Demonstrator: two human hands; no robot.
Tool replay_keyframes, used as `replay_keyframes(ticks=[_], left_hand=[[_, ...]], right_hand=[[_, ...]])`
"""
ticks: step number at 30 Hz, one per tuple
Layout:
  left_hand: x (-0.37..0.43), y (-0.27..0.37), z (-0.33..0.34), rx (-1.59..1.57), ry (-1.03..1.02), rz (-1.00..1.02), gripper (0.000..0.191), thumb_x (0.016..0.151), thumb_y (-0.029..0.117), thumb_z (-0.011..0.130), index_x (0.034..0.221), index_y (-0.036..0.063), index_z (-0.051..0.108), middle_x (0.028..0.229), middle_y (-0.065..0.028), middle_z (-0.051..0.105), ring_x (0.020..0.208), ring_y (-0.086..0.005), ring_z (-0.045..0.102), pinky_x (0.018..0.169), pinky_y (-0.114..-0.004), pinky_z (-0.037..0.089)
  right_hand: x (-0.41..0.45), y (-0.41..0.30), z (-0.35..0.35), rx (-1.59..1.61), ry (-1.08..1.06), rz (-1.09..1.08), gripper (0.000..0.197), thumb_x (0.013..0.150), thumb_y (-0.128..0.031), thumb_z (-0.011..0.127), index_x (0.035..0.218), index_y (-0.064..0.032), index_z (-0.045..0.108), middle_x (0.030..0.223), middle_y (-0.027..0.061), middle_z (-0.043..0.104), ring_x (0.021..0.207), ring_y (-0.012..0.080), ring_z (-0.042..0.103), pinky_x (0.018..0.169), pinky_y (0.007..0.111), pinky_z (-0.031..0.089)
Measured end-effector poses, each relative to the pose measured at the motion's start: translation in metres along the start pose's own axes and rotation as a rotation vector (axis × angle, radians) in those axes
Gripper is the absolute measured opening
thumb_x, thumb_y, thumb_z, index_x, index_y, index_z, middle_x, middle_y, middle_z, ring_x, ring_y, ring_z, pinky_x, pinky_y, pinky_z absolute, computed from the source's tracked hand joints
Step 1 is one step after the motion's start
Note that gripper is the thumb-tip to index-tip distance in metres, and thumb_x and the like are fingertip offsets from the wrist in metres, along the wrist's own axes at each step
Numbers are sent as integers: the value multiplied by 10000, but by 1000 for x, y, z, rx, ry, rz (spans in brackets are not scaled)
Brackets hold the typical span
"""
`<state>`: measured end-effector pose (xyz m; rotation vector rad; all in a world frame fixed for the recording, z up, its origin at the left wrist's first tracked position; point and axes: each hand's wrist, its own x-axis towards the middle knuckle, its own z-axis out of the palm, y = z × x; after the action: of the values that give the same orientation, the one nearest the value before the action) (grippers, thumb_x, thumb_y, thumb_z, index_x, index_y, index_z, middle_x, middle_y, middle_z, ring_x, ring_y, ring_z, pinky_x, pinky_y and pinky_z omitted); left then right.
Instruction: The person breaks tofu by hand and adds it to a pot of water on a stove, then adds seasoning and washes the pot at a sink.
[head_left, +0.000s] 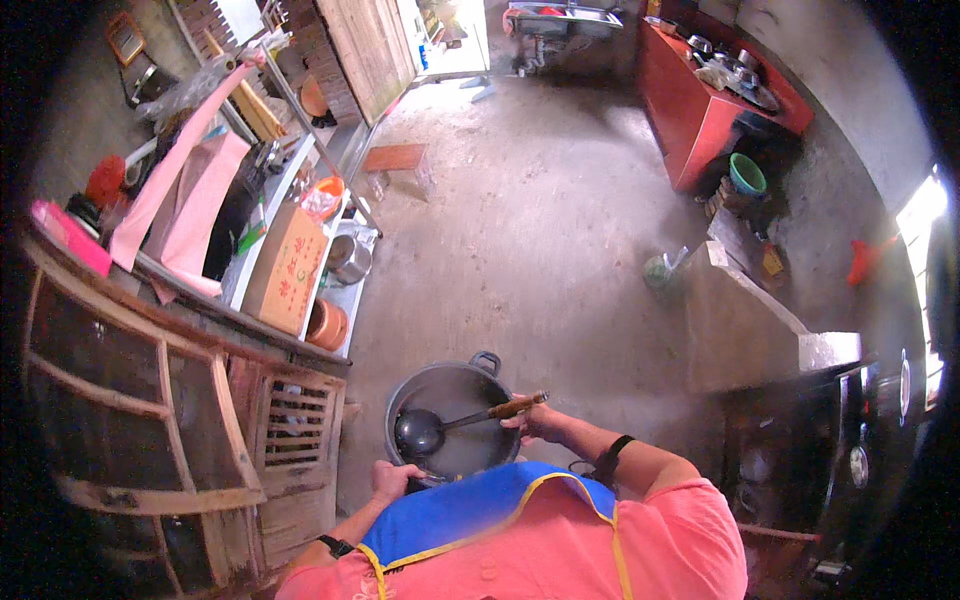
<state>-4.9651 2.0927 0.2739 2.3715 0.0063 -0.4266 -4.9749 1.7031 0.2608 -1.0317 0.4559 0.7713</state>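
A large dark metal pot (487, 450) is held in front of my blue apron, with grey inside. Its far loop handle (486, 363) points away from me. A black ladle (418, 433) lies with its bowl inside the pot at the left, and its wooden handle (516, 406) slants out over the right rim. My left hand (394, 481) grips the pot's near left side, where a handle is mostly covered by the hand and apron. At the right rim, my right hand (531, 421) closes around the ladle handle, its fingertips touching the pot's edge.
Left stand a wooden cabinet (300, 465) and a shelf with a cardboard box (286, 274), a steel pot (349, 259) and a clay pot (328, 325). A low stool (395, 157) is ahead. A concrete block structure (739, 322) and red counter (686, 112) line the right.
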Motion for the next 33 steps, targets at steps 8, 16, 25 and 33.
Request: replay_keyframes(ticks=[8, 16, 25, 33], left_hand=[[169, 125, 19, -215, -27, -137, 383, 517, 204, 840, 456, -48, 558, 467, -57, 545, 473, -144, 524, 465, -363, 425], [371, 294, -13, -739, -646, -320, 407, 657, 106, 791, 1010, -65, 683, 943, -166, 706, 772, -258, 685, 697, -388, 561], [626, 322, 28, -1003, -1421, -757, 449, 836, 251, 639, 1160, -55, 591, 1024, -203, 672, 770, -327, 679, 617, -440, 577], [779, 447, -15, -1309, -1321, -702, 468, 828, 247, 661, 1165, -58, 549, 986, -238, 617, 650, -248, 625, 509, -317, 513]], right_hand=[[88, -115, -87, -244, 363, -173, 310, 577, 27, 706, 873, -15, 624, 713, 68, 601, 570, 181, 572, 432, 338, 433], [117, -300, -164, -88, 611, -281, 385, 546, 63, 662, 925, -7, 642, 749, 63, 602, 621, 204, 572, 489, 331, 444], [212, -508, -272, -221, 639, -462, 444, 566, 54, 634, 1006, 1, 652, 727, 51, 593, 585, 158, 549, 460, 287, 428], [316, -718, -342, -195, 484, -346, 425, 532, 18, 605, 949, 3, 684, 654, 46, 570, 487, 138, 514, 390, 269, 350]])
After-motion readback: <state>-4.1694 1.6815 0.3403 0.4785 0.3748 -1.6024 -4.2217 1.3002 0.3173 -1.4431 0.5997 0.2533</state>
